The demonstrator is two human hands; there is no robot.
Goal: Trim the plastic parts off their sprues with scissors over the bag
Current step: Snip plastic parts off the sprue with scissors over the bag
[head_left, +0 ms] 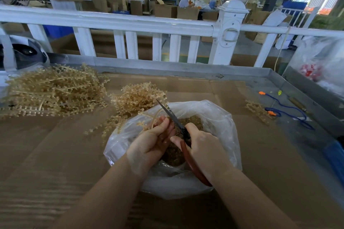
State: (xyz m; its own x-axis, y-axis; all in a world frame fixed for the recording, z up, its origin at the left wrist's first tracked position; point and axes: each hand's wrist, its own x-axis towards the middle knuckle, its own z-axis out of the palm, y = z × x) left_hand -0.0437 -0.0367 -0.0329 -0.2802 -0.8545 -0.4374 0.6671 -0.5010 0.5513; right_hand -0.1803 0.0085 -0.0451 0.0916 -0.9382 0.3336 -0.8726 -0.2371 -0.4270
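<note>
Over cardboard, left grip holds beige knobby sprue; right grip clasps red-handled scissors.

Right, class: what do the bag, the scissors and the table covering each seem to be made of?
Bag: thin clear plastic film, glossy and crinkled.
Scissors: dark blades, likely metal; smooth reddish handles, probably plastic or rubber coated, held by the right hand.
Table covering: matte brown corrugated cardboard, with visible seams.

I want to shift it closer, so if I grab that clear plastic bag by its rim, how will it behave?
The bag is thin, crinkled film, so the rim will likely stretch and sag. The trimmed parts piled inside probably make it bottom-heavy. It might slide on the cardboard.
</note>
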